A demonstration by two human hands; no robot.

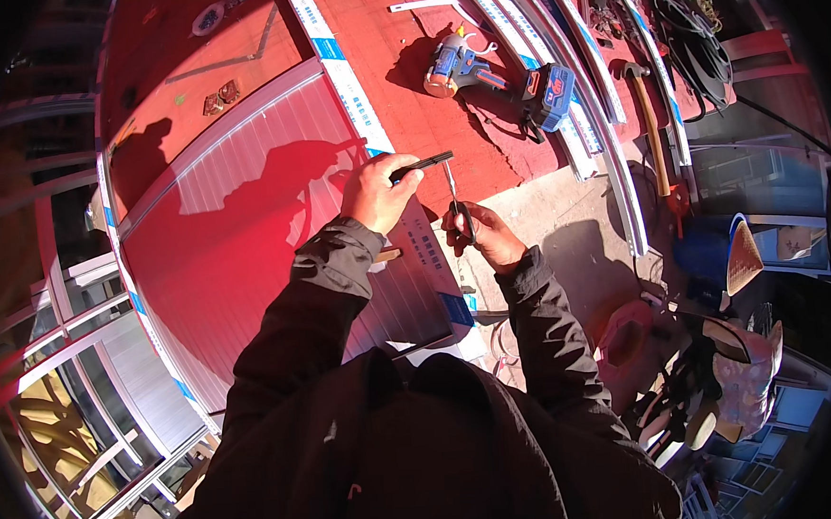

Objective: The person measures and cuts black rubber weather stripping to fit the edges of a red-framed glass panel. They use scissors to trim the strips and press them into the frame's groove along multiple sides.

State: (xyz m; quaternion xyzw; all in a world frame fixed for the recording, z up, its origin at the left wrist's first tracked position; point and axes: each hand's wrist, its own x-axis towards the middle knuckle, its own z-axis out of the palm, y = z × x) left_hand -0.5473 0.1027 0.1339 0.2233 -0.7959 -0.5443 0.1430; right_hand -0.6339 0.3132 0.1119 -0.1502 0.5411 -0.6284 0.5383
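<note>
My left hand [375,195] pinches a short black strip [434,161] whose free end points right. Close by on the right, my right hand [492,238] has its fingers around the dark handles of what looks like a pair of scissors [453,183]. The thin metal blades point up toward the strip's free end; whether they touch it I cannot tell. Both hands are above the right edge of a ribbed panel [342,307], which lies within a white frame [361,111] with blue-printed film. My shadow falls across the panel.
A blue-and-orange cordless power tool [459,71] lies on the red surface beyond my hands. Long white profiles [575,145] run along the right, near a wooden-handled hammer [656,145] and coiled black cable or strip [698,61]. A pinkish bucket [625,342] stands at lower right.
</note>
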